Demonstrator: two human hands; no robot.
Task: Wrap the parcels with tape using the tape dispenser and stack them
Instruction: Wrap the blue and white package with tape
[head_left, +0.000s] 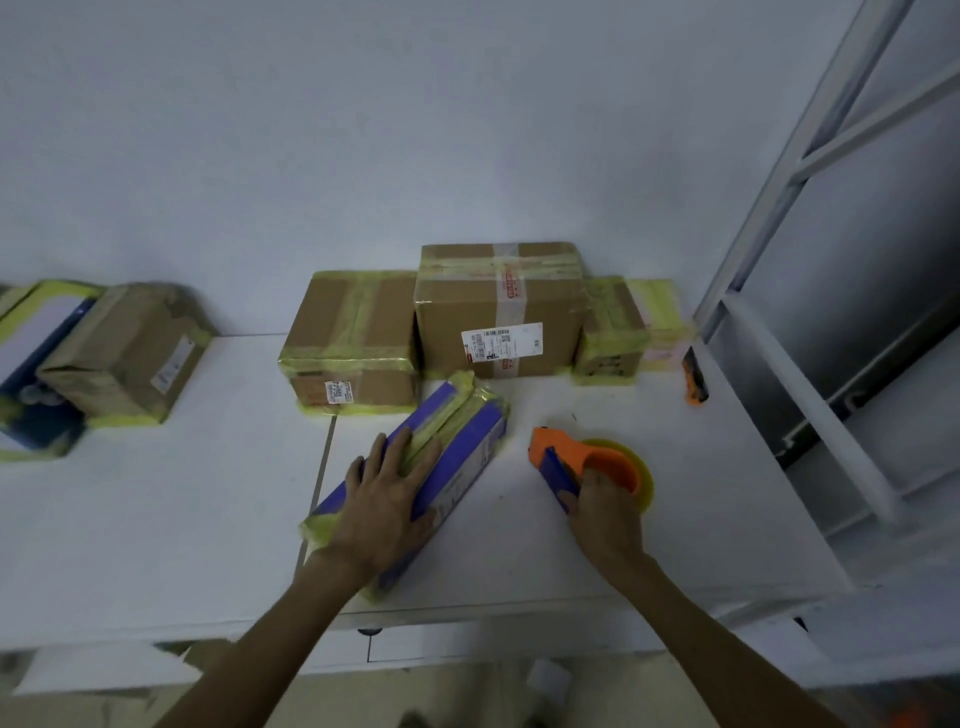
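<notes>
White desk (156, 519), white wall (363, 130) behind. Left hand (387, 499), fingers spread flat, presses on long purple box parcel (462, 447), which lies diagonally with yellow-green tape along its top and ends. Taped brown cardboard parcels (498, 312) stand beyond both hands. Right hand (605, 512) grips orange-and-blue tape dispenser (566, 454), on the desk.

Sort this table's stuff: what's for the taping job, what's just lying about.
Job: blue parcel under left hand; tape dispenser in right hand; taped cardboard boxes at the back.
Lying about: small orange tool at right edge; metal rack.
</notes>
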